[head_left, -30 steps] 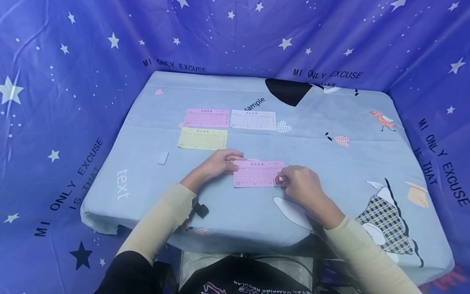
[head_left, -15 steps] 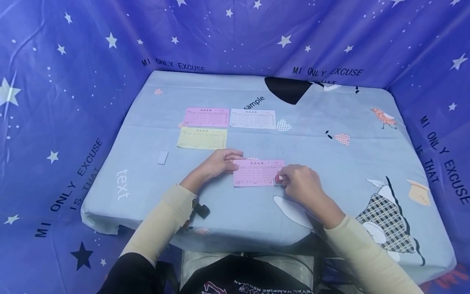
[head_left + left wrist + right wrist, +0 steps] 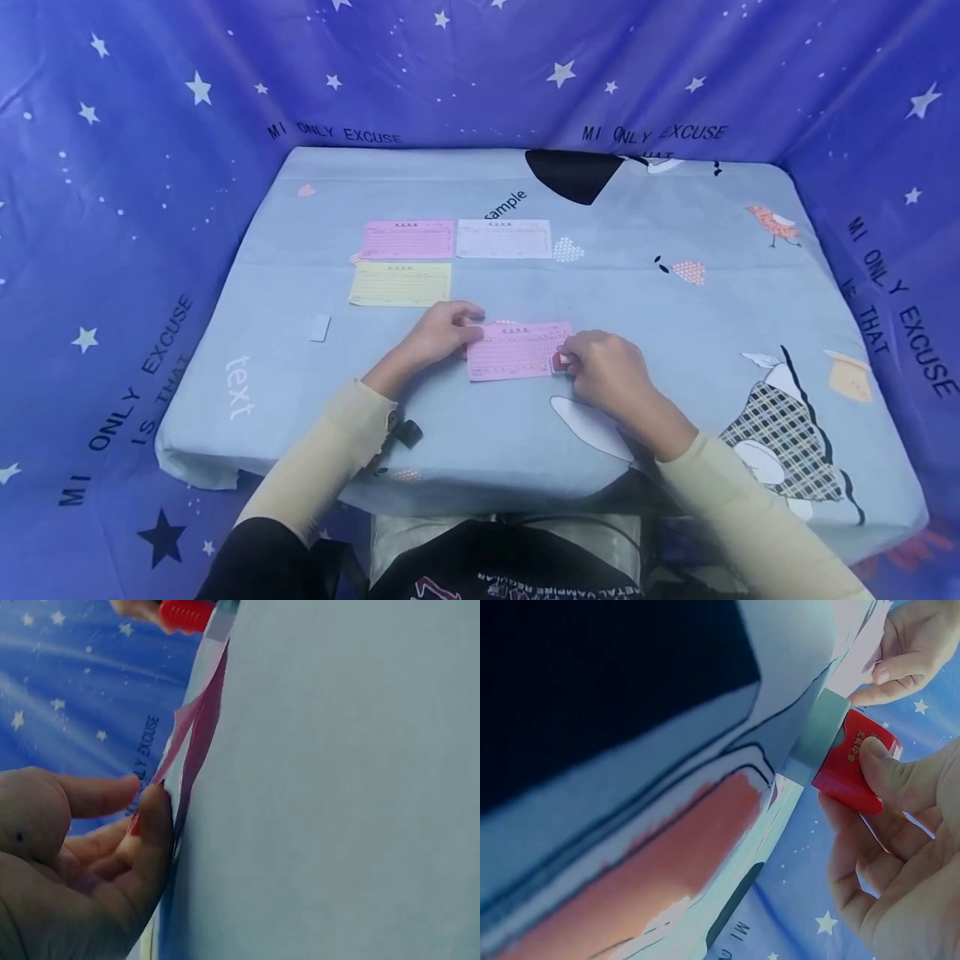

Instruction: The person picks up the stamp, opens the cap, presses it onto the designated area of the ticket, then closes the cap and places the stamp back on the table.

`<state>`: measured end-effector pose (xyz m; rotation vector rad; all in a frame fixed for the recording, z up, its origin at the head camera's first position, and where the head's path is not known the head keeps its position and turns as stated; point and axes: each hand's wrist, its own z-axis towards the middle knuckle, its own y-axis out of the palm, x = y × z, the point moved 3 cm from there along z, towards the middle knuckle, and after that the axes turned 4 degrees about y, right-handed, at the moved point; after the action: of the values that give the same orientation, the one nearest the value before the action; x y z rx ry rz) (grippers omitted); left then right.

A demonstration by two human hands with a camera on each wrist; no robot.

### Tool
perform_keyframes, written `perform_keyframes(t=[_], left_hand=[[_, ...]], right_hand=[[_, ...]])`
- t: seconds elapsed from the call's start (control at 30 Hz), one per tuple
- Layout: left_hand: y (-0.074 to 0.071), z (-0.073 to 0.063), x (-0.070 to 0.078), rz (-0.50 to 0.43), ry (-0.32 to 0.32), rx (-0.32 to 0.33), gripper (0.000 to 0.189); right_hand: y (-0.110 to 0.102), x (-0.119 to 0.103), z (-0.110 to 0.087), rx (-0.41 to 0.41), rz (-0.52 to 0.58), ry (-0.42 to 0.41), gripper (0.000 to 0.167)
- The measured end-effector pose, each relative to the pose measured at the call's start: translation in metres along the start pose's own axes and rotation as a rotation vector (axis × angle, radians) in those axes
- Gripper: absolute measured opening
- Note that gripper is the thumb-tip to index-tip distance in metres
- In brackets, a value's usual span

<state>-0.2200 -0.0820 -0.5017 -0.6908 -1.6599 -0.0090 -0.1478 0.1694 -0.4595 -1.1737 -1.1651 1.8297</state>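
Note:
A pink printed slip (image 3: 510,354) lies near the front middle of the table. My left hand (image 3: 442,332) pinches its left edge between thumb and fingertips. In the left wrist view the slip (image 3: 202,727) bows up off the tabletop beside my fingers. My right hand (image 3: 611,367) grips a red stamp (image 3: 859,761) with a pale grey base and gold characters on its side. The stamp's base stands at the slip's lower right corner; its printing face is hidden.
Behind my left hand lie a pink slip (image 3: 408,239), a white slip (image 3: 504,239) and a yellow slip (image 3: 401,284), close together. A small white rectangle (image 3: 319,328) rests farther left. A patterned blue cloth (image 3: 675,333) covers the table, with star-printed curtains around it.
The head view has turned slightly, so the scene sits farther left. Both hands, the pink slip and the stamp keep nearly the same positions relative to one another.

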Motion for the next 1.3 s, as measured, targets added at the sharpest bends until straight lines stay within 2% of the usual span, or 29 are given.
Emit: perform_keyframes(t=[0.1,0.23,0.37,0.5,0.6,0.77,0.9,1.0,1.1,1.17,1.23,1.3], left_hand=[[-0.001,-0.004,0.006,0.108,-0.003,0.003,0.033],[-0.002,-0.012,0.010,0.158,-0.029,-0.021,0.023],[-0.010,-0.019,0.013,0.227,-0.016,-0.025,0.016],[-0.024,-0.033,0.015,0.363,0.021,0.033,0.013],[-0.033,-0.048,0.015,0.441,0.022,0.051,0.012],[-0.043,-0.079,0.008,0.480,-0.013,0.023,0.016],[-0.052,-0.101,0.007,0.510,-0.001,0.015,0.015],[-0.059,-0.116,0.008,0.496,-0.001,-0.001,0.013],[-0.063,-0.117,0.007,0.447,-0.018,-0.016,0.013],[-0.066,-0.116,0.006,0.399,-0.038,-0.024,0.013],[-0.067,-0.114,0.006,0.357,-0.047,-0.025,0.013],[-0.068,-0.109,0.008,0.325,-0.040,-0.031,0.012]], right_hand=[[-0.001,-0.004,-0.003,0.007,-0.015,0.017,0.024],[-0.001,-0.011,-0.007,0.023,-0.018,0.019,0.025],[0.000,-0.024,-0.008,0.025,-0.022,0.017,0.025],[0.004,-0.041,0.000,-0.033,-0.049,-0.014,0.023],[0.009,-0.056,0.005,-0.086,-0.069,-0.058,0.020],[0.015,-0.080,0.005,-0.122,-0.089,-0.136,0.019],[0.016,-0.097,0.000,-0.128,-0.095,-0.185,0.021],[0.015,-0.109,-0.007,-0.128,-0.088,-0.214,0.023],[0.013,-0.109,-0.010,-0.097,-0.061,-0.255,0.024],[0.011,-0.106,-0.015,-0.043,-0.008,-0.262,0.023],[0.005,-0.101,-0.020,0.036,0.077,-0.240,0.021],[-0.003,-0.096,-0.026,0.123,0.180,-0.183,0.021]])
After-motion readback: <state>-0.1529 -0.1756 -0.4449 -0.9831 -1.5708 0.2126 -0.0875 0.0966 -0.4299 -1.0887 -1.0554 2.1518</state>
